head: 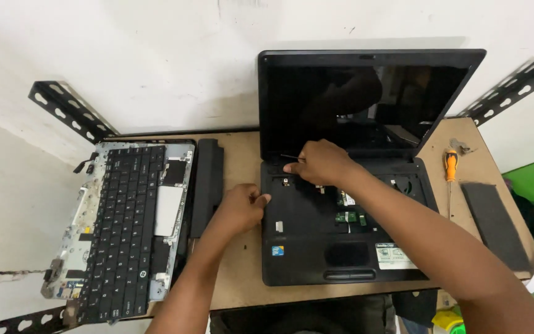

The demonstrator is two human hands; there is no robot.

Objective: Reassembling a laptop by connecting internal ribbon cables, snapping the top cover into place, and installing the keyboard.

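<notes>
A black laptop (316, 247) lies open on a small wooden table (242, 161), its keyboard removed so the inner boards show. My right hand (319, 162) rests over the top left of the base, pinching a thin dark tool whose tip points left. At the left edge of the laptop base, my left hand (239, 207) presses its thumb against the case. A removed keyboard (122, 229) lies on a metal laptop frame (72, 241) at the left.
A long black battery (208, 185) lies between the keyboard and the laptop. An orange-handled screwdriver (450, 170) and a flat black panel (495, 222) sit at the table's right. Black perforated brackets (66, 111) hold the table to the white wall.
</notes>
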